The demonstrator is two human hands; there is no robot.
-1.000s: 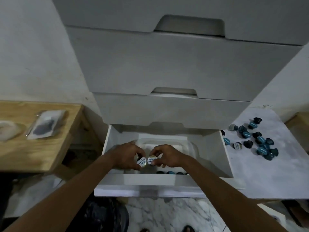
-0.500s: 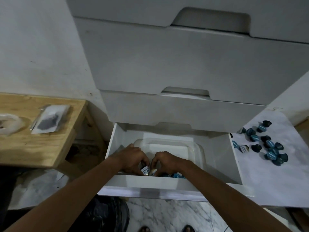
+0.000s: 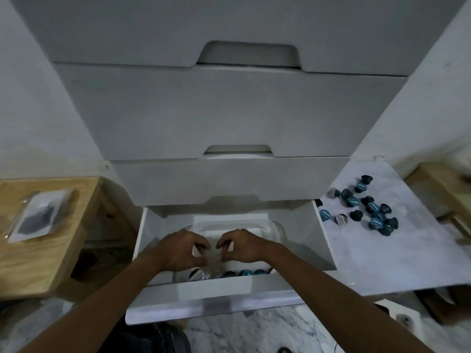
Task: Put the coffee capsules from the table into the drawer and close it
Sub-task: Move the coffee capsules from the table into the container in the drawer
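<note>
Both my arms are out front, bare. My left forearm [image 3: 114, 296] comes in from bottom left, my right forearm [image 3: 318, 284] from bottom right, and they converge toward centre. My left hand [image 3: 182, 249] and right hand [image 3: 246, 245] sit side by side, backs up, wrists about level. Both sets of fingers [image 3: 204, 244] are curled inward, tips nearly meeting. The tips are blurred, so I can't tell if either pinches anything.
</note>
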